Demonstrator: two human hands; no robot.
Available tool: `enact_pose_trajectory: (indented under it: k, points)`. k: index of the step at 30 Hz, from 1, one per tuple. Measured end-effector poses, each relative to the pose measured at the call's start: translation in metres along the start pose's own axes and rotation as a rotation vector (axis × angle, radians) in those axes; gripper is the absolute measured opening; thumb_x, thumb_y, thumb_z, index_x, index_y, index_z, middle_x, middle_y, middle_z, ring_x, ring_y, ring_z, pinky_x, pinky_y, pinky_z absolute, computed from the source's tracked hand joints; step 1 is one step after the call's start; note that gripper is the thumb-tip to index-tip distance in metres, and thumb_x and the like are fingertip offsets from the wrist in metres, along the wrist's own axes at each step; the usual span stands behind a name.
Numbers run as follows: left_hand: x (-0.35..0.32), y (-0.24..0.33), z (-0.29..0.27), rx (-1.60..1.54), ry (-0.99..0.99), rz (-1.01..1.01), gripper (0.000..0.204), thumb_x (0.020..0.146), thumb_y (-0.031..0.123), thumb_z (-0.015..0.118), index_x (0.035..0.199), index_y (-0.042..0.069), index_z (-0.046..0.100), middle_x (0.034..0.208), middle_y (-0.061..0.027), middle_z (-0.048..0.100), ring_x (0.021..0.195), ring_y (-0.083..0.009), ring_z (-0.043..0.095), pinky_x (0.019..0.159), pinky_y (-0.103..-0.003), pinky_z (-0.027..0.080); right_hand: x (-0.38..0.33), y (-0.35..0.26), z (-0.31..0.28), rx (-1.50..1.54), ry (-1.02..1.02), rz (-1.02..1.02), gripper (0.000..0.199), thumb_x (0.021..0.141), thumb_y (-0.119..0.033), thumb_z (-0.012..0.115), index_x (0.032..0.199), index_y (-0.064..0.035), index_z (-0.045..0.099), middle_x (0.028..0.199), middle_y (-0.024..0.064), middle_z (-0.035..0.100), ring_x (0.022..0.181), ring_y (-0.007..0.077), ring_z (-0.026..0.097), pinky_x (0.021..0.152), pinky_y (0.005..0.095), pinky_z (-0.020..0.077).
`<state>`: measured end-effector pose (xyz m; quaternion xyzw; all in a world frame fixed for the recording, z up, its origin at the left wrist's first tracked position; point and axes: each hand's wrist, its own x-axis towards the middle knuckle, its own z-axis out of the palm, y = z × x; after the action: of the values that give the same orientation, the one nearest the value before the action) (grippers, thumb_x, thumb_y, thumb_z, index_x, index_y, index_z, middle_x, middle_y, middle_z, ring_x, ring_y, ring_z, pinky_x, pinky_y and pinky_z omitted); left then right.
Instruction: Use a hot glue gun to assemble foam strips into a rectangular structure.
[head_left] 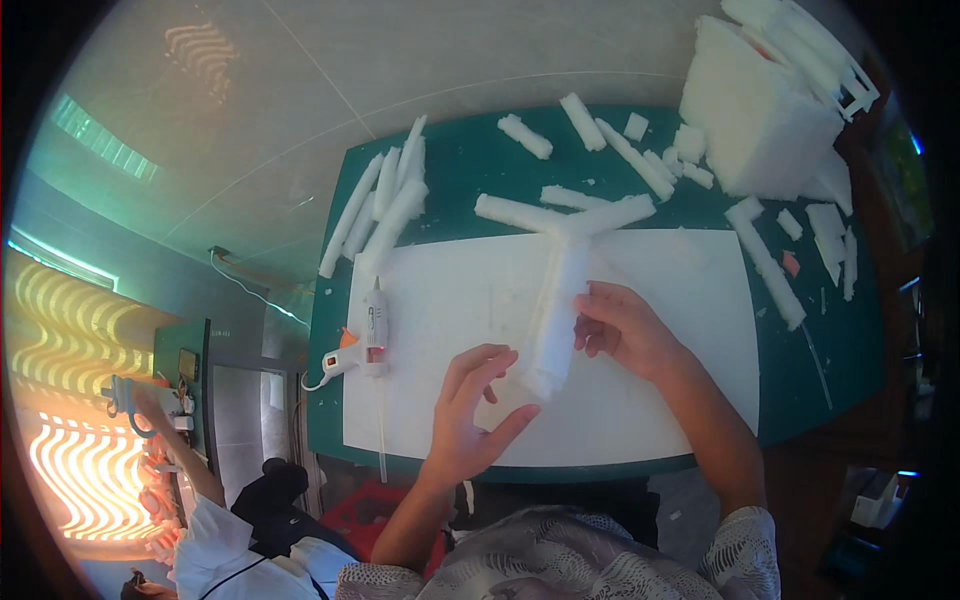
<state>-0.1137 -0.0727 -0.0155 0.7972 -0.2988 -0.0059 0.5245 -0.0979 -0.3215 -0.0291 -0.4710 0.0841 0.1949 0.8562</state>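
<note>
- the left hand (470, 410) is open wide, fingers spread, just touching the near end of a long white foam stick (553, 315) in the middle of the frame.
- the right hand (625, 330) has bent fingers pressed on the side of that stick – it steadies it but does not wrap around it.
- the stick lies on a big white sheet (660, 400), and its far end meets a foam cross bar (565, 215) so the two make a t shape.
- it looks like the t is already joined and being held in place; many loose foam sticks (385, 205) in the upper left and more foam bits (640, 155) at the top are not used yet, so a lot seems left to do.
- a white glue gun (365, 340) rests at the left edge of the sheet, near the left hand.
- a big foam block (760, 115) fills the upper right.
- the green mat (830, 350) ends close to the person's body – the sheet's lower right part has open room to move.
</note>
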Motion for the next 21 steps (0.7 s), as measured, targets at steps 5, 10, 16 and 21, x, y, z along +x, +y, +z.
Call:
enact_pose_trajectory:
  k: [5, 10, 16, 21]
  points:
    - [0.006, 0.004, 0.016, 0.268, 0.153, 0.188, 0.061, 0.069, 0.003, 0.086, 0.123, 0.002, 0.058, 0.116, -0.0150, 0.063, 0.092, -0.0204, 0.061, 0.066, -0.027, 0.049, 0.001, 0.001, 0.000, 0.035, 0.009, -0.005, 0.029, 0.095, -0.034, 0.066, 0.103, -0.0069, 0.062, 0.089, 0.0036, 0.065, 0.075, 0.0120, 0.064, 0.064, 0.0243, 0.0498]
    - [0.012, 0.003, 0.021, 0.293, 0.256, 0.237, 0.055, 0.070, 0.002, 0.084, 0.120, 0.000, 0.060, 0.108, -0.0154, 0.066, 0.085, -0.0206, 0.061, 0.065, -0.028, 0.050, -0.002, -0.002, 0.007, -0.043, 0.048, -0.015, 0.029, 0.096, -0.035, 0.065, 0.099, -0.0068, 0.060, 0.090, 0.0047, 0.066, 0.075, 0.0125, 0.065, 0.063, 0.0242, 0.0494]
    - [0.017, -0.005, 0.010, 0.133, 0.283, 0.087, 0.049, 0.078, 0.001, 0.078, 0.123, -0.002, 0.060, 0.107, -0.0154, 0.066, 0.084, -0.0188, 0.062, 0.068, -0.028, 0.051, -0.011, 0.007, 0.010, -1.006, 0.366, -0.541, 0.025, 0.089, -0.028, 0.070, 0.097, -0.0064, 0.059, 0.092, 0.0086, 0.066, 0.082, 0.0206, 0.062, 0.071, 0.0325, 0.0480]
    - [0.017, -0.008, -0.001, -0.090, 0.193, -0.099, 0.049, 0.083, -0.003, 0.073, 0.129, -0.004, 0.056, 0.118, -0.0141, 0.062, 0.099, -0.0161, 0.059, 0.077, -0.027, 0.050, -0.015, -0.003, 0.024, -1.434, 0.411, -1.126, 0.040, 0.081, -0.025, 0.075, 0.115, -0.0084, 0.062, 0.111, 0.0114, 0.063, 0.109, 0.0304, 0.056, 0.104, 0.0498, 0.0363]
